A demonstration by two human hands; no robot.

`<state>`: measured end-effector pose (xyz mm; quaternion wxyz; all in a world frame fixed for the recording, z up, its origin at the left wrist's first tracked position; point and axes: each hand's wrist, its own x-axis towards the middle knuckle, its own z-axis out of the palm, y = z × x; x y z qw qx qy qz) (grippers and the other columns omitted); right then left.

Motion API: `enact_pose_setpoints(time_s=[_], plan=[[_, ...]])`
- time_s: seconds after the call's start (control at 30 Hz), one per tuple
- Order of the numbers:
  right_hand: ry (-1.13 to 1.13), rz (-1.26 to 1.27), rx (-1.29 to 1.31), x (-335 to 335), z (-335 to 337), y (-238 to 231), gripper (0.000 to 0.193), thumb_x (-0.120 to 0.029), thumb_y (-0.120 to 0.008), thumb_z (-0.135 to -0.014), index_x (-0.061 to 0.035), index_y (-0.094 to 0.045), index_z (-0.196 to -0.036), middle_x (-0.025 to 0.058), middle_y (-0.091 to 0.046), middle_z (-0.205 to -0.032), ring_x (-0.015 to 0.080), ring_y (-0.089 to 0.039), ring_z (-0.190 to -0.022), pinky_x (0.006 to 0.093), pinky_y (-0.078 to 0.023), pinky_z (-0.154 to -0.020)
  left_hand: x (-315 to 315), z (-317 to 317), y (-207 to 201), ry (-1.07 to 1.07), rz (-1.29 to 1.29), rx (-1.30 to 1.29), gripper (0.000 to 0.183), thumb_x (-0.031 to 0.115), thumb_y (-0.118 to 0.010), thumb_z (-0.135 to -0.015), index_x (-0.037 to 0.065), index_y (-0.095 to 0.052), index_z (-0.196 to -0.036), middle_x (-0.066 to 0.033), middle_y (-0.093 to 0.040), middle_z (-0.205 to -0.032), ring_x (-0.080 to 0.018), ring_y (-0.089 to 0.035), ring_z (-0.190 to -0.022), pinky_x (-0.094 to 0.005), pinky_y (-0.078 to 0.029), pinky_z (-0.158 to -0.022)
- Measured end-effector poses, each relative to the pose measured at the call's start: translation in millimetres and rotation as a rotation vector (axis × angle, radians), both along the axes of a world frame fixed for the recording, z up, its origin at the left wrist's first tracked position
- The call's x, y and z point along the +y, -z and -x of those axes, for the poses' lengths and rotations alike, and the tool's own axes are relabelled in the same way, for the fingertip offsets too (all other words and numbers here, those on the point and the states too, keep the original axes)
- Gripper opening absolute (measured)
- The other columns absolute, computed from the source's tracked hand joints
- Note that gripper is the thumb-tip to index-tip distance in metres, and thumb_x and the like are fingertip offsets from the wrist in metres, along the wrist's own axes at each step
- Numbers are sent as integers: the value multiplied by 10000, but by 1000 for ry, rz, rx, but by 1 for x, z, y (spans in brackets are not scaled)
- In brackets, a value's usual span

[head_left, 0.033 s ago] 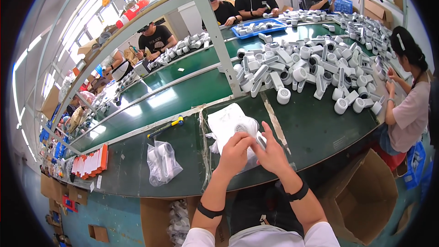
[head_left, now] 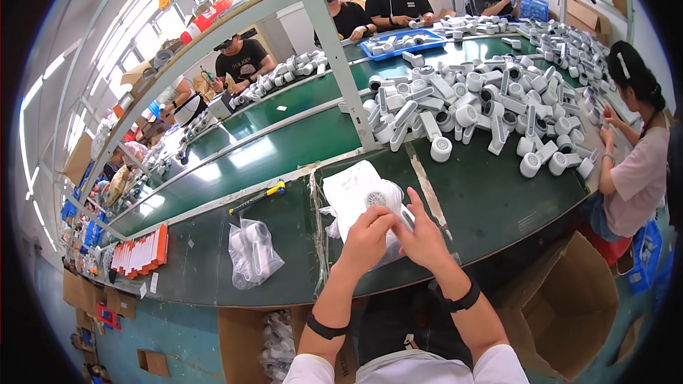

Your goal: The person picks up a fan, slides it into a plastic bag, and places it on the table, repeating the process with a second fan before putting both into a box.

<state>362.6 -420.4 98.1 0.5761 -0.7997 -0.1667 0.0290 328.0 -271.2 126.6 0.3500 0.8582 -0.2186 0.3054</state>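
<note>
Between my hands is a white handheld device (head_left: 383, 195) with a round grille head and a grey-lined handle, much like a small handheld fan. Its handle is partly hidden by my fingers. My left hand (head_left: 368, 238) is closed, its fingertips pinched against the device near the handle. On the handle's other side, my right hand (head_left: 425, 238) grips with thumb and curled fingers while the index finger points up. Beneath the device lies a stack of white plastic bags (head_left: 343, 188). Left of my hands, a clear bag (head_left: 255, 256) with a similar white device inside rests on the dark green table.
A large heap of similar white devices (head_left: 469, 99) covers the table ahead and right. A yellow-and-black tool (head_left: 260, 195) lies left, beyond the bagged device. Orange-and-white boxes (head_left: 142, 252) stand farther left. A metal post (head_left: 331, 50) rises ahead. An open carton (head_left: 562, 306) stands lower right; co-workers sit around.
The device's grille head has tilted slightly, showing more of its round face. Across the table, a co-worker's raised hand with a tool has come down by the blue tray.
</note>
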Motion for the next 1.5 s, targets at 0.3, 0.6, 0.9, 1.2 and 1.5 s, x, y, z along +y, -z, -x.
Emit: enact_pose_setpoints(time_s=[0.3,0.6,0.9,1.2,1.5], plan=[[-65,-85,172,-2,0,-17,755,-258,-641,-903,-142,-221,-1520,233,-530,-1334,154,-632,-551,290,-526,-543,-3,1,6,-179,-6,-173,129,-48,-614,-840,13,-633,-952,-121,-610,-940,-299,-612,-844,-347,-507,-712],[-92,138,-146,1,0,-9,774,-269,-628,-888,-117,-202,-1516,246,-597,-1176,455,-610,-977,461,-509,-819,-6,7,-10,-122,-79,-137,172,-55,-604,-811,27,-613,-962,-111,-641,-970,-304,-590,-956,-373,-475,-802],[-44,-42,105,6,0,-5,562,-262,-628,-892,-71,-380,-1358,262,-621,-1167,458,-613,-1018,464,-503,-833,-1,12,1,-141,33,-84,166,-43,-592,-828,46,-619,-966,-96,-666,-982,-293,-616,-906,-372,-477,-785],[32,-113,-146,7,-4,5,613,-139,-679,-810,-80,-391,-1347,245,-647,-1091,405,-649,-965,434,-514,-800,-16,22,3,53,56,41,142,-45,-593,-875,27,-620,-995,-97,-680,-937,-267,-618,-870,-330,-497,-750],[-63,-685,440,14,-3,4,266,-74,-527,-945,-57,-468,-1203,79,-607,-1052,159,-624,-910,295,-513,-781,-10,30,26,-41,195,32,300,-89,-669,-777,23,-632,-1053,-127,-601,-1195,-213,-635,-948,-283,-520,-770]])
